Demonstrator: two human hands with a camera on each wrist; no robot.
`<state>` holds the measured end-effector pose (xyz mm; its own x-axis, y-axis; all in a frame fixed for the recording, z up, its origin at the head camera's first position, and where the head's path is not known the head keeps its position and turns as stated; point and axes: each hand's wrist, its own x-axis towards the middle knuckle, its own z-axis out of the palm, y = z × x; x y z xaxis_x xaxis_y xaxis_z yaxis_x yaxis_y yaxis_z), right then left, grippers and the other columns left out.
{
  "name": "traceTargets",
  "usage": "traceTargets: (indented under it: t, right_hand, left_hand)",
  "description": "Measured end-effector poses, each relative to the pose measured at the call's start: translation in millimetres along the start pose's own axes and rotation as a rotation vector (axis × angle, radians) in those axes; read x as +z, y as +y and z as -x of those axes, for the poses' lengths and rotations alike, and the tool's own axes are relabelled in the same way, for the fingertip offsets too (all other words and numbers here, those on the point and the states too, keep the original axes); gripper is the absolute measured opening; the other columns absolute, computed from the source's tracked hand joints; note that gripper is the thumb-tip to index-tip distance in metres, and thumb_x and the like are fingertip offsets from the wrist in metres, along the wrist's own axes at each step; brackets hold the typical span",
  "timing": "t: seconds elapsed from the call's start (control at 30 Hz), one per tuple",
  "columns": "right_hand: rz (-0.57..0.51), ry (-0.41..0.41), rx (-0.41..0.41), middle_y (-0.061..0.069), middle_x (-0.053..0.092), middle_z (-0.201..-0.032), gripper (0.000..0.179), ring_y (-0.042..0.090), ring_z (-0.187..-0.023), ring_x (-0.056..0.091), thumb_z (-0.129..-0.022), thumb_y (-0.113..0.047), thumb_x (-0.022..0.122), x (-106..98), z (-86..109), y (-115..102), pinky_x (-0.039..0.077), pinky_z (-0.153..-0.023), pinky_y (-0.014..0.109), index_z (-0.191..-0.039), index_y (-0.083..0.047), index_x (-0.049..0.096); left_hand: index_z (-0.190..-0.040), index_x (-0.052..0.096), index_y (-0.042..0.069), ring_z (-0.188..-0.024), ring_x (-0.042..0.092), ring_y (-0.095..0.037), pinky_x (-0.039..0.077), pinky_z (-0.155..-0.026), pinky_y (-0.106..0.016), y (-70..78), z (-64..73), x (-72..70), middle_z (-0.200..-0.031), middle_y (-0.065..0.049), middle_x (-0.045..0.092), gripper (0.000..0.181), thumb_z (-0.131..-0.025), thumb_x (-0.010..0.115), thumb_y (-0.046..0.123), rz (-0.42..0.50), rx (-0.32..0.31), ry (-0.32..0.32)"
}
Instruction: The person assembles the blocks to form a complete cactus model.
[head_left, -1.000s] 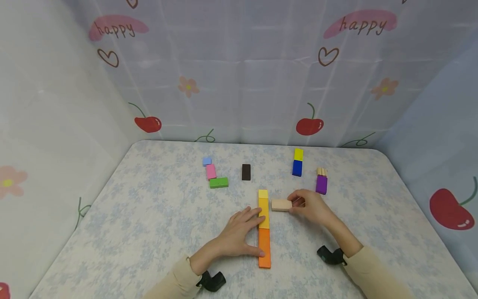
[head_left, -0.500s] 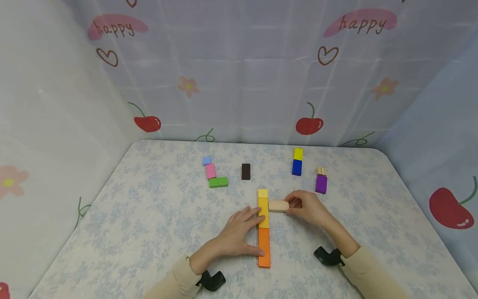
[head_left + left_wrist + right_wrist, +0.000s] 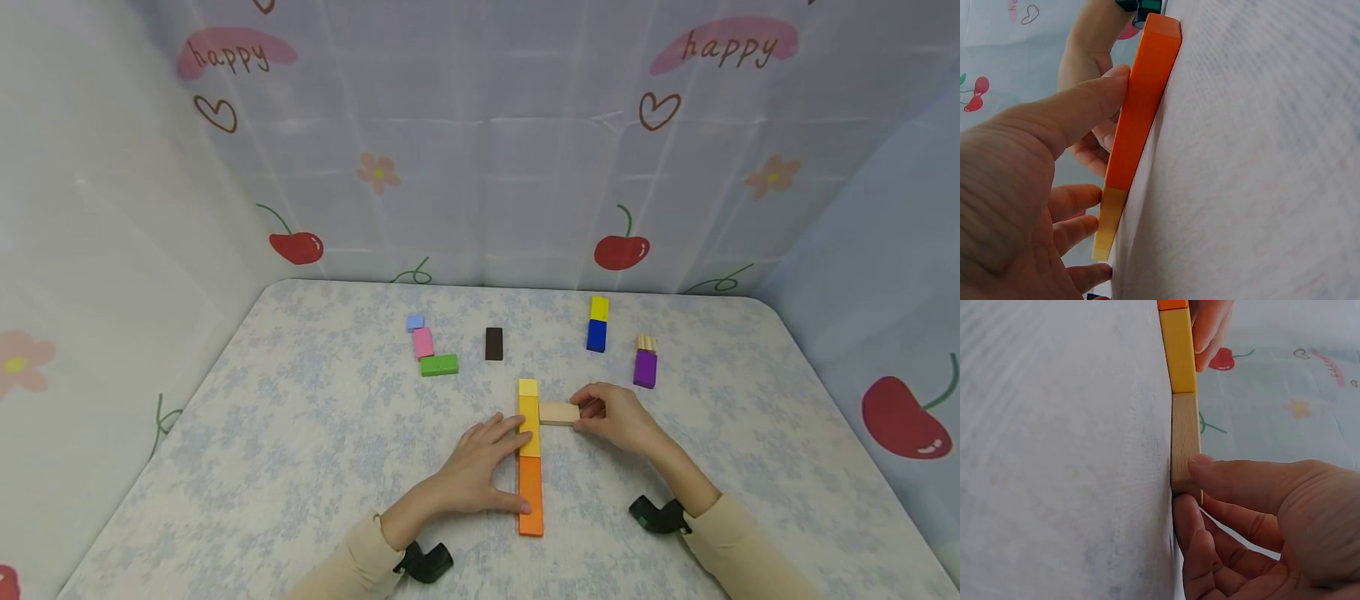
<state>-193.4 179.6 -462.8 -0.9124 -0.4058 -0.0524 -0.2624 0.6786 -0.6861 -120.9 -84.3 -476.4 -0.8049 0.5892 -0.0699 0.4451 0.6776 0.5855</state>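
An orange block (image 3: pixel 531 487), a yellow block (image 3: pixel 531 448) and a small pale yellow block (image 3: pixel 528 387) lie end to end in one straight row. My left hand (image 3: pixel 474 473) rests along the row's left side with fingers spread, its fingertips on the yellow block and its thumb on the orange one. From the right, a plain wooden block (image 3: pixel 556 414) lies flat, its left end against the yellow block's side. My right hand (image 3: pixel 618 418) pinches that wooden block's outer end; in the right wrist view the thumb (image 3: pixel 1202 466) presses near the block's end.
At the back left sit light blue (image 3: pixel 416 322), pink (image 3: pixel 423 342) and green (image 3: pixel 439 365) blocks. A dark brown block (image 3: pixel 494 343) lies at back centre. Bright yellow (image 3: pixel 599 308), dark blue (image 3: pixel 596 337) and purple (image 3: pixel 645 368) blocks, plus thin wooden sticks (image 3: pixel 646 343), lie at the back right.
My right hand has slid the wooden block left, from a small gap until it meets the yellow block; over the last half second it barely moves. My left hand has stayed in place.
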Motion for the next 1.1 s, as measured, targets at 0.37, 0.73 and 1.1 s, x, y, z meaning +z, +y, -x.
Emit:
traceTargets:
  t: [0.37,0.73,1.1]
  right_hand:
    - [-0.037,-0.003,-0.025,0.008,0.068,-0.096,0.028,0.012,-0.078,0.061,-0.083,-0.009,0.077,1,-0.6,4,0.053,-0.067,0.023,-0.109,-0.003,0.068]
    - [-0.032,0.054,0.013,0.016,0.067,-0.112,0.036,0.022,-0.086,0.066,-0.085,-0.016,0.076,-12,1.9,3,0.056,-0.074,0.035,-0.116,0.0,0.067]
    - [-0.033,0.157,0.079,0.022,0.064,-0.12,0.038,0.032,-0.097,0.065,-0.089,-0.011,0.071,-34,-18.0,8,0.058,-0.075,0.039,-0.123,0.002,0.062]
  left_hand:
    - [-0.149,0.043,0.019,-0.151,0.015,-0.029,0.017,-0.12,-0.054,-0.3,-0.3,-0.3,-0.162,0.003,0.024,0.091,-0.075,0.079,0.055,-0.006,-0.002,-0.002]
    - [-0.149,0.043,0.019,-0.151,0.016,-0.029,0.017,-0.12,-0.054,-1.1,0.3,1.1,-0.162,0.003,0.024,0.091,-0.074,0.079,0.056,-0.008,0.002,0.006]
    - [-0.149,0.043,0.017,-0.151,0.015,-0.03,0.017,-0.12,-0.054,0.7,1.4,-0.7,-0.162,0.001,0.024,0.09,-0.075,0.079,0.053,0.005,0.007,0.005]
